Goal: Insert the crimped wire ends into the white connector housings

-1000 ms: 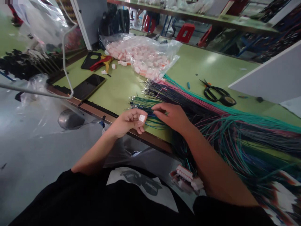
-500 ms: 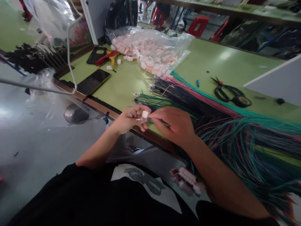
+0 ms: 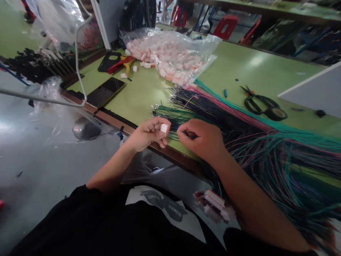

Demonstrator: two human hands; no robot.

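Between the thumb and fingers of my left hand [image 3: 149, 135] is a small white connector housing [image 3: 164, 128] with an orange-pink side. Just to its right, my right hand [image 3: 201, 137] is closed in a pinch. Whatever its fingertips hold, if anything, is too small or hidden to make out. Behind and beside both hands lies a thick bundle of wires [image 3: 239, 124], green, pink and dark, with bare metal terminals [image 3: 174, 93] at the left ends.
A clear bag of connector housings [image 3: 173, 58] lies at the back. Red-and-yellow pliers [image 3: 122, 65] and a phone [image 3: 106, 92] are left of it. Black-handled scissors [image 3: 263, 105] lie right, near a white panel [image 3: 317, 90]. A metal rod [image 3: 77, 64] crosses the left side.
My right hand has moved a little to the right, away from the connector housing. My left thumb now lies against the housing, and the thin strip seen below it is gone from view.
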